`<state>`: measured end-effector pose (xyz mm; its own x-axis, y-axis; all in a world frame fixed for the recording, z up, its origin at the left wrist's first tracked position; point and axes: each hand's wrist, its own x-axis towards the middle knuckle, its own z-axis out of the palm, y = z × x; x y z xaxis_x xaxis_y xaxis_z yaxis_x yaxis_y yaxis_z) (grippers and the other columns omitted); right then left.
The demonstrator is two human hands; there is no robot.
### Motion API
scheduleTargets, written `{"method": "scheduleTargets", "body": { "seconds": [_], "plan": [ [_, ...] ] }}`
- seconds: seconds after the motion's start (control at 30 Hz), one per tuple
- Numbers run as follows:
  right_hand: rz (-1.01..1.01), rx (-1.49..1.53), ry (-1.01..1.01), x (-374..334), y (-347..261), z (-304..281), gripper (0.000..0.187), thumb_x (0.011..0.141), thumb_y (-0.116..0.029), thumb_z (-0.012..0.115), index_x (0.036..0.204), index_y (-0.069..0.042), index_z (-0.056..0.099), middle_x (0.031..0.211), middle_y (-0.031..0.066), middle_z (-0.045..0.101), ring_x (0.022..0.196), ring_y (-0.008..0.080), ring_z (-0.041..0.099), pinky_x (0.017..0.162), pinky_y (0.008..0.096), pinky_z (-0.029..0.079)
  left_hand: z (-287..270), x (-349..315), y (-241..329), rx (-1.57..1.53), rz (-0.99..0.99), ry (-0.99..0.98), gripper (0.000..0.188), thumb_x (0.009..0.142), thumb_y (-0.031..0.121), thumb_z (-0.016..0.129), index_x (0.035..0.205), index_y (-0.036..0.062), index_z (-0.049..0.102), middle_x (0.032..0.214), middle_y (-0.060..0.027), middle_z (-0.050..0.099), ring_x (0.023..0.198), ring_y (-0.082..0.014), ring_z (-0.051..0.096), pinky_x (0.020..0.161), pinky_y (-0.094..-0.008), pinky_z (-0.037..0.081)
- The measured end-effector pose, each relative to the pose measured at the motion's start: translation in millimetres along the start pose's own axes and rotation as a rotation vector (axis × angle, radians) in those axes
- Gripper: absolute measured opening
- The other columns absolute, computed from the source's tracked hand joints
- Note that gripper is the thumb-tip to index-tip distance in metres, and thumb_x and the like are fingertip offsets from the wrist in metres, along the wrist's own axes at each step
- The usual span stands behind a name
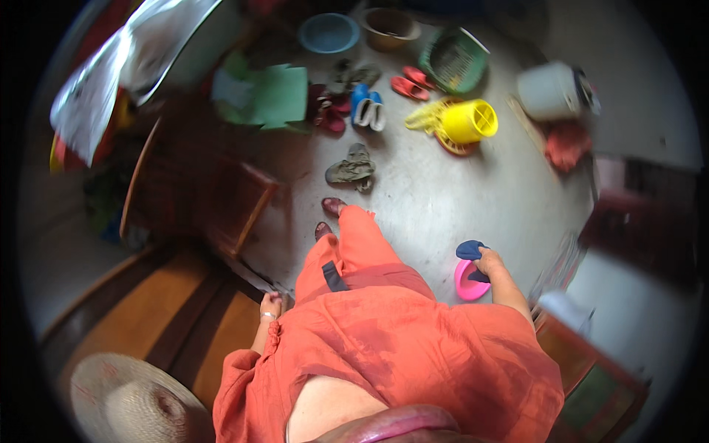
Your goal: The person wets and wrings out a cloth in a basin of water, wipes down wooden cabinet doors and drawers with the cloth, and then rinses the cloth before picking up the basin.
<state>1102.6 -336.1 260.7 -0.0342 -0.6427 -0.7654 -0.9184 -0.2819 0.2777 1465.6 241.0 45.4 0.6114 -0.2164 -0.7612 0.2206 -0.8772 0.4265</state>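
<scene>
My right hand (489, 261) is closed on a dark blue cloth (470, 250), held out to the right. Just below it shows a bright pink basin (467, 288), partly hidden by the cloth and hand; I cannot tell whether they touch. My left hand (271, 303) hangs low at my side beside the wooden bench, a pale band at its wrist. Its fingers are loosely curled, with nothing visible in them.
A wooden bench (173, 295) with a straw hat (140, 402) lies left. Ahead on the floor are grey-green shoes (351, 170), blue boots (367, 109), red slippers (410, 85), a yellow bucket (465, 121), a green basket (453, 63) and a white bucket (550, 91).
</scene>
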Motion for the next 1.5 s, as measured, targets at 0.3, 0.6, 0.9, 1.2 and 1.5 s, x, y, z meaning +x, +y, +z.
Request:
{"method": "scheduleTargets", "body": {
  "seconds": [0.3,0.6,0.9,1.2,1.5],
  "plan": [
    [0.196,0.498,0.003,-70.1,85.9,172.3,0.058,0.075,-0.025,0.069,0.129,-0.011,0.051,0.124,0.018,0.056,0.114,0.0337,0.054,0.097,0.0386,0.044,-69.7,39.2,24.4,0.382,0.075,-0.192,0.022,0.077,0.005,0.06,0.099,0.0027,0.062,0.089,-0.0112,0.068,0.082,-0.0208,0.065,0.074,-0.0315,0.052],
    [0.314,0.808,-0.045,-95.8,133.3,255.1,0.055,0.073,-0.026,0.07,0.123,-0.008,0.055,0.119,0.0204,0.058,0.111,0.035,0.056,0.094,0.0401,0.045,33.3,13.4,279.4,0.146,0.287,-0.162,0.027,0.076,0.0,0.049,0.101,0.0012,0.061,0.084,-0.0095,0.067,0.067,-0.0157,0.062,0.063,-0.0289,0.051],
    [0.338,1.082,0.13,-91.5,178.9,276.7,0.047,0.072,-0.019,0.067,0.117,-0.008,0.057,0.111,0.022,0.061,0.105,0.0388,0.057,0.089,0.043,0.047,152.5,1.8,403.1,0.464,0.45,-0.183,0.029,0.077,0.002,0.051,0.102,0.0057,0.063,0.086,-0.0091,0.069,0.078,-0.018,0.065,0.071,-0.0303,0.052],
    [0.498,1.279,0.259,-98.2,182.2,274.4,0.043,0.074,-0.02,0.063,0.114,-0.007,0.059,0.108,0.0206,0.063,0.103,0.0386,0.058,0.089,0.0439,0.047,246.4,80.5,501.5,0.958,0.614,-0.309,0.024,0.075,0.014,0.057,0.096,0.0116,0.068,0.09,-0.0144,0.068,0.088,-0.0292,0.066,0.08,-0.0349,0.05],
    [0.721,1.363,0.415,-110.2,194.0,266.5,0.041,0.075,-0.02,0.068,0.112,-0.003,0.059,0.106,0.0214,0.064,0.101,0.0385,0.06,0.085,0.0432,0.048,398.7,-13.3,709.1,0.783,0.764,-0.451,0.025,0.081,0.008,0.057,0.105,0.0101,0.064,0.089,-0.0111,0.069,0.075,-0.0209,0.066,0.067,-0.0311,0.053]
  ]
}}
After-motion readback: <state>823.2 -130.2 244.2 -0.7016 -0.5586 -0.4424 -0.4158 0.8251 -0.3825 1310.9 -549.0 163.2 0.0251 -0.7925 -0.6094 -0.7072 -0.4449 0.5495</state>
